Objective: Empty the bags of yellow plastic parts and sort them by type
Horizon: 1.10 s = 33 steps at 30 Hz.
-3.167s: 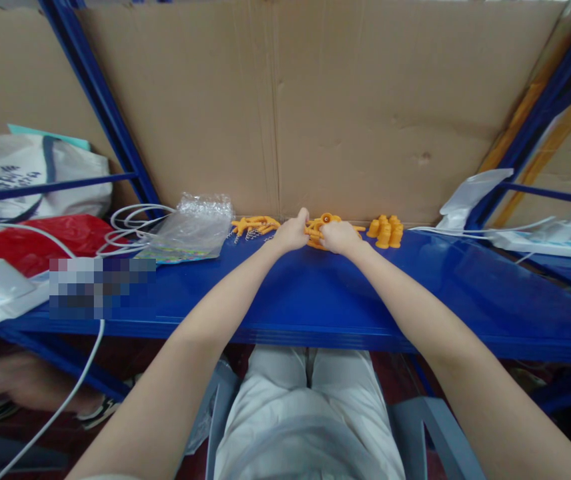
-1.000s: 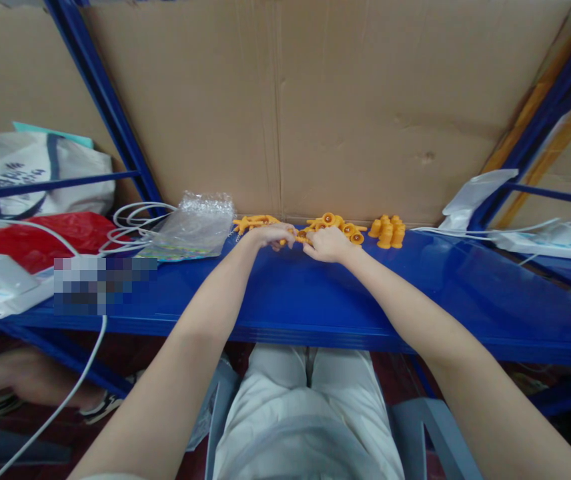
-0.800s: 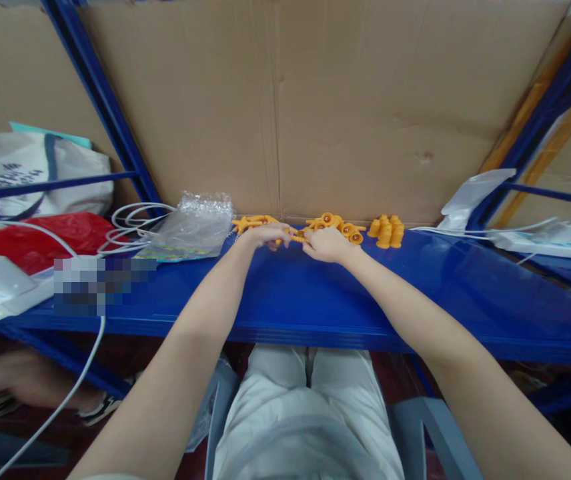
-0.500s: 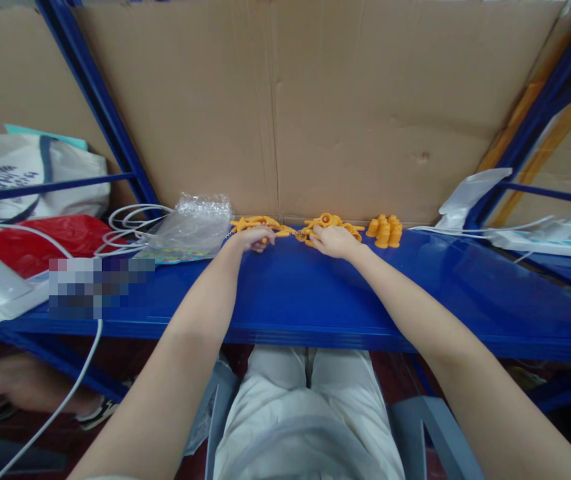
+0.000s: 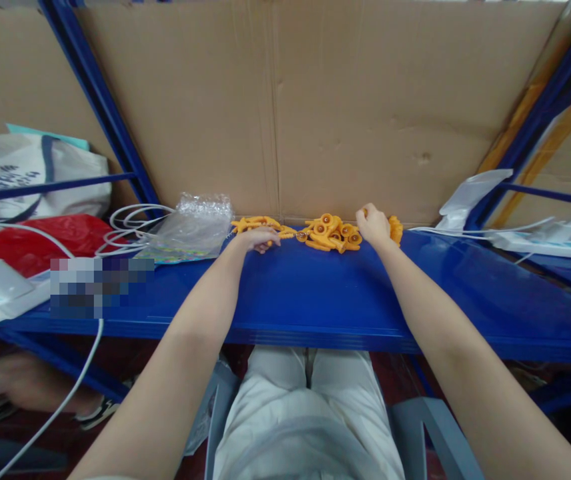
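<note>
Small orange plastic parts lie in three heaps at the back of a blue shelf [image 5: 315,293], against a cardboard wall. My left hand [image 5: 258,238] rests with curled fingers at the front of the left heap of star-shaped orange pieces [image 5: 253,224]. A middle heap of round orange pieces [image 5: 329,233] lies between my hands, untouched. My right hand [image 5: 374,225] is closed over the right heap of orange cone-shaped pieces [image 5: 395,229], hiding most of it. What the fingers of either hand grip is hidden.
A crumpled clear plastic bag [image 5: 190,227] and coiled white cable [image 5: 130,223] lie left of the parts. Farther left are a red bag [image 5: 35,243] and a white tote [image 5: 30,173]. A white packet [image 5: 470,193] and a power strip [image 5: 545,241] sit right. Blue rack posts flank the cardboard [image 5: 315,107].
My hands were together at the middle heap. The left hand then slid left to the star pieces, and the right hand has just moved right onto the cone pieces.
</note>
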{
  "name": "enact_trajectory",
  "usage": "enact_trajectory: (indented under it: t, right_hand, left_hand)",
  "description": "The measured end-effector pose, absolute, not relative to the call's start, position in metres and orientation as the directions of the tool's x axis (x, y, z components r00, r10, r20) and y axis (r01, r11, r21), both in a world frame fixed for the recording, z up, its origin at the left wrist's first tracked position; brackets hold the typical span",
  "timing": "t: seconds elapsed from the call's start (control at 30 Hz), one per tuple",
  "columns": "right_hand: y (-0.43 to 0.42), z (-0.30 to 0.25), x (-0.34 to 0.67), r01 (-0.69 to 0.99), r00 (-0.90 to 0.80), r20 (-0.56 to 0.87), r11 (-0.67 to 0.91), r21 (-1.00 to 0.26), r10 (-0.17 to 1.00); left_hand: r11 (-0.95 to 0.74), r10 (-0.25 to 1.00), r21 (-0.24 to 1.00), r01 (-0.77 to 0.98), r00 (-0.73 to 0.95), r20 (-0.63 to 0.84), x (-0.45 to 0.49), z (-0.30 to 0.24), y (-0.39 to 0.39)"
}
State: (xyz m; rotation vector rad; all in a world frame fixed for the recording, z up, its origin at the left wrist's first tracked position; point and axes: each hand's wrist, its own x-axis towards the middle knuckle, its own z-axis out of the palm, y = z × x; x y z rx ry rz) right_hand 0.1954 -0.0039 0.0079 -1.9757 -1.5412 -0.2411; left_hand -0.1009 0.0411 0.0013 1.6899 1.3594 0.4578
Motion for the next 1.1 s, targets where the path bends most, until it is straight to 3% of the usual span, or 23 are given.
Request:
enact_trajectory:
  t: [0.33,0.9,1.1]
  right_hand:
    - [0.018,-0.008,0.232,0.811,0.475,0.472,-0.163,-0.561,0.743]
    - [0.022,-0.026,0.25,0.943,0.281,0.459,-0.153,-0.295,0.843]
    - [0.029,-0.036,0.258,0.955,0.26,0.445,-0.16,-0.249,0.857]
  left_hand:
    - [0.009,0.919,0.789,0.614,0.306,-0.248,-0.101,0.001,0.044]
    - [-0.013,0.922,0.78,0.626,0.309,-0.233,-0.103,-0.001,0.048]
    - [-0.12,0.981,0.682,0.722,0.19,-0.029,-0.104,-0.01,0.056]
